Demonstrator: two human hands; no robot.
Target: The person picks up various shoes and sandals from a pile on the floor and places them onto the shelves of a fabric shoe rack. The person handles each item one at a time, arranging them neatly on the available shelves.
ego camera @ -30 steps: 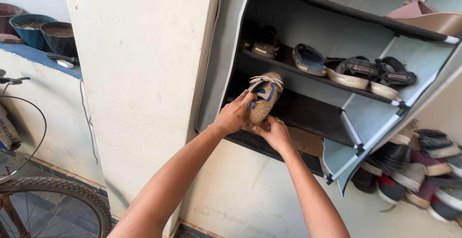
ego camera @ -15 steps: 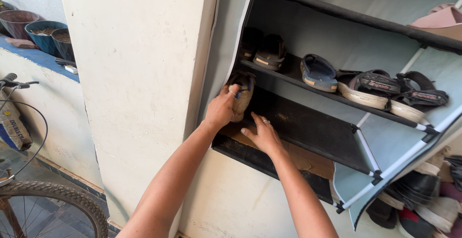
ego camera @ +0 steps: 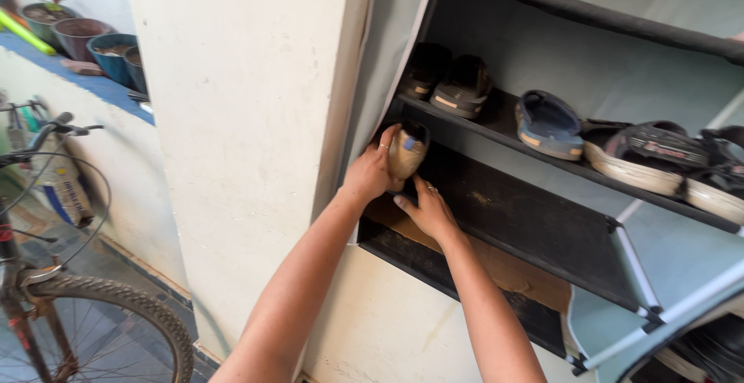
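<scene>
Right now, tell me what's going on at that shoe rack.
A person holds a tan shoe at the left end of the rack's black middle shelf. The left hand grips it from the side; the right hand touches it from below. Sandals sit on the shelf above. A bicycle stands to the left.

One tan shoe [ego camera: 406, 151] sits at the left end of the shoe rack [ego camera: 612, 220]; two hands grip or touch it; on the shelf above it lie two dark sandals [ego camera: 449, 85], one blue sandal [ego camera: 549, 123] and two strapped sandals [ego camera: 659, 158]; left of the rack stand one bicycle [ego camera: 70, 305] and four pots [ego camera: 85, 34].
</scene>
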